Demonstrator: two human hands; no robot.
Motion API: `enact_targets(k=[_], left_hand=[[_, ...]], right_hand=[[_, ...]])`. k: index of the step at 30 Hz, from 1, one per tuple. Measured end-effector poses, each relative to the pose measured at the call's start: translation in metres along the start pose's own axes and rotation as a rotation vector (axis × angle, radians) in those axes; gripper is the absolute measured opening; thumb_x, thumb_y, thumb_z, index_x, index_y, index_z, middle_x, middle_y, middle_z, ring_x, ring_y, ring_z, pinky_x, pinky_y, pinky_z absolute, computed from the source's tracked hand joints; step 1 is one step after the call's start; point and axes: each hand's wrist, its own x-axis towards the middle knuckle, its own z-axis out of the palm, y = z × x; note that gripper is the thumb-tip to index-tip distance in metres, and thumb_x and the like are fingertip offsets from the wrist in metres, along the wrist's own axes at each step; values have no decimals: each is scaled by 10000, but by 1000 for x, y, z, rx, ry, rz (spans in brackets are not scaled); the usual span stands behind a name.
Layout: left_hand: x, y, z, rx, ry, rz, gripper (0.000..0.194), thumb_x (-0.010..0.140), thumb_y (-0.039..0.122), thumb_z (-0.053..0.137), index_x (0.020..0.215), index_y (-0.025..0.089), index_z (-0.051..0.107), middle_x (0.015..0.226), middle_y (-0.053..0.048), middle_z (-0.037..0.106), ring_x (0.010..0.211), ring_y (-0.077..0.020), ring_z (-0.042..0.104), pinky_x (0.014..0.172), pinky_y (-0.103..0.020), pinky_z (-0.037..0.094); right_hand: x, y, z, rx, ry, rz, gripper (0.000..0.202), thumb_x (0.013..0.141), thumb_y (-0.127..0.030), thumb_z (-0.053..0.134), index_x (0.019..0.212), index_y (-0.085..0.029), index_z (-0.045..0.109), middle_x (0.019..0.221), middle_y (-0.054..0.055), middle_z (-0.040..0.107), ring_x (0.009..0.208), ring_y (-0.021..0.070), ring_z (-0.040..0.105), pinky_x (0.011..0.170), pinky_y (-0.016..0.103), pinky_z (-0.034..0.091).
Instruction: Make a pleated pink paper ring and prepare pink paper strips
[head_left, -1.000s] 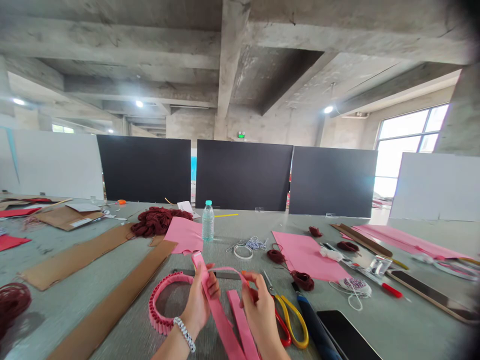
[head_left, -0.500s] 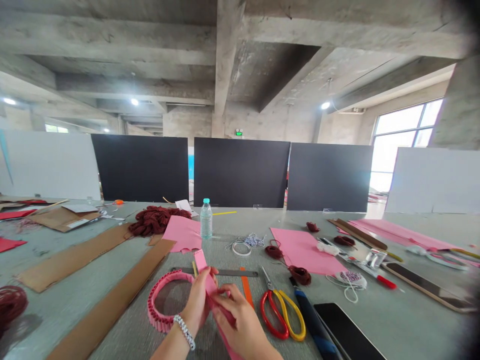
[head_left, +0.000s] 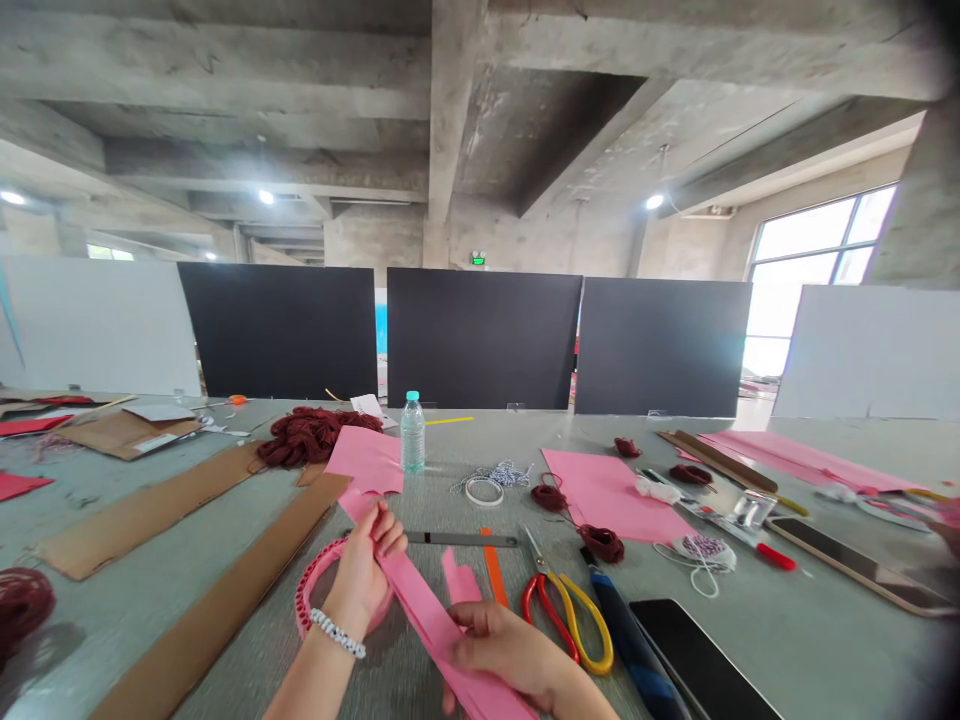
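Note:
A long pink paper strip [head_left: 417,597] runs slantwise between both hands, looking folded or layered towards its near end. My left hand [head_left: 365,565], a beaded bracelet at its wrist, is closed on the strip's far part. Lower down, my right hand [head_left: 502,650] grips the same strip, its fingers slightly blurred. A shorter pink flap [head_left: 461,578] sticks up just beyond the right hand; whether it joins the strip I cannot tell. Behind my left forearm lies a pleated pink ring [head_left: 303,598], partly covered. A steel ruler [head_left: 465,540] lies flat beyond the hands.
To the right are scissors [head_left: 574,622] with red and yellow handles, an orange strip [head_left: 493,567] and a black phone [head_left: 697,655]. Cardboard strips [head_left: 225,600] lie left. A water bottle [head_left: 412,435], dark red yarn [head_left: 319,435] and pink sheets [head_left: 615,495] are farther back.
My hands have moved apart, the left up and leftwards, the right down and to the right. More of the pink strip now shows stretched between them.

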Motion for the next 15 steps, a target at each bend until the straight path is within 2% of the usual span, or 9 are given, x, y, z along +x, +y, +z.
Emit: enact_targets(k=[2,4,7,9,12,15], left_hand=[[4,14,-7,-32,26,54,160,766,150,484,608,137,464,402,98,279,312,-14,256,324,-144,201],[6,26,-13,-60,49,107,181,766,127,455,586,138,449,391,95,276,307,-18,263,320,-143,216],[6,39,-19,-93,80,156,197,765,90,421,576,143,433,387,89,282,309,-24,284,319,-141,239],[6,41,-20,-111,97,168,202,767,77,409,578,144,428,388,86,291,310,-24,292,318,-137,248],[6,37,-19,-128,130,164,193,768,69,401,591,140,432,398,79,324,323,-24,317,334,-135,278],[6,30,-17,-134,167,153,189,765,62,397,596,139,433,418,65,365,345,-30,354,361,-143,317]], right_hand=[[-5,-4,1,75,-73,-72,463,621,-340,625,993,-118,459,651,69,640,392,91,549,390,160,380],[-10,-9,2,164,-112,-150,544,697,-403,543,1144,-166,345,765,90,648,443,126,594,397,179,400],[-13,-15,2,249,-66,-258,587,751,-533,393,1218,-202,262,789,81,645,484,175,625,420,240,446],[-12,-14,3,273,25,-323,582,753,-575,348,1177,-176,333,708,63,646,442,173,611,407,253,453],[-4,-8,7,298,178,-402,512,765,-560,355,988,-119,490,592,58,633,359,143,561,348,228,427],[3,-3,12,314,303,-456,463,786,-526,363,836,-101,541,500,43,608,296,115,509,288,189,378]])
